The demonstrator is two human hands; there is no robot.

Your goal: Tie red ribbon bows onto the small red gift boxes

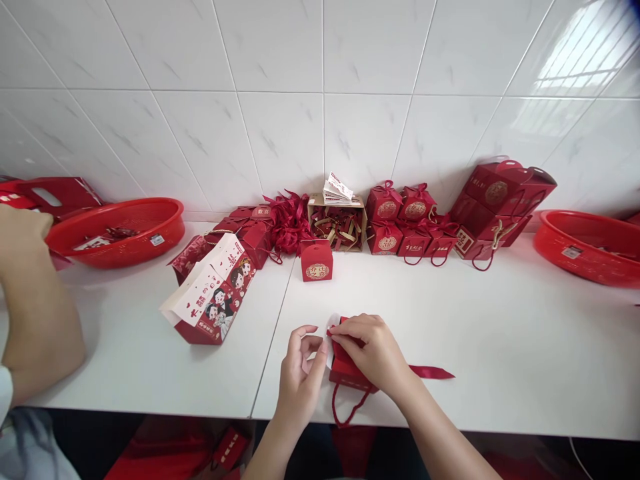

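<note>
In front of me on the table lies a small red gift box (345,377), partly hidden under my right hand (373,347). That hand is closed, its fingertips pinching red ribbon at the box's top left. A loose ribbon tail (433,372) sticks out to the right. A whitish rounded piece (331,340) shows at the box's left side. My left hand (303,373) is beside it, fingers loosely curled and apart, thumb tip close to the white edge. A red cord handle (345,421) hangs over the table's front edge.
Finished-looking red boxes (385,220) and larger boxes (500,207) stand by the wall. A carton (363,223) holds ribbon pieces. Ribbons (289,223), a small box (317,261) and a printed box (210,293) stand left. Red basins (120,247) flank them. Another person's arm (45,313) is far left.
</note>
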